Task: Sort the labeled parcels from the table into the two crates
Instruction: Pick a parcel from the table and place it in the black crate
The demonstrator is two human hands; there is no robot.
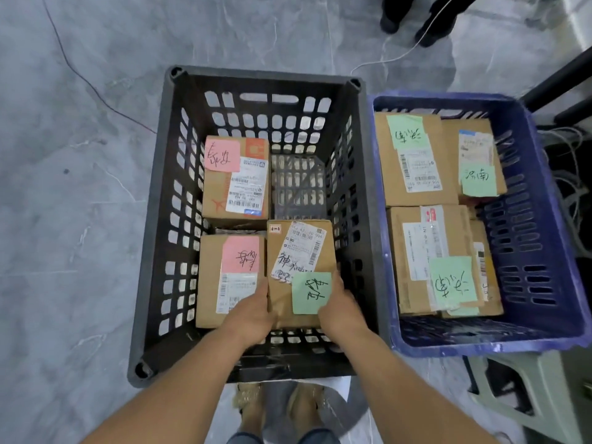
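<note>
Both my hands hold a cardboard parcel with a green note and a white shipping label, low inside the black crate. My left hand grips its near left edge and my right hand grips its near right edge. Two parcels with pink notes lie in the same crate: one at the far left, one at the near left beside the held parcel. The blue crate to the right holds several parcels with green notes.
Both crates stand on a grey marble floor. A dark cable and a white cable run across the floor behind them. A person's dark shoes stand at the top right. A pale stool sits at the lower right. My feet show below the black crate.
</note>
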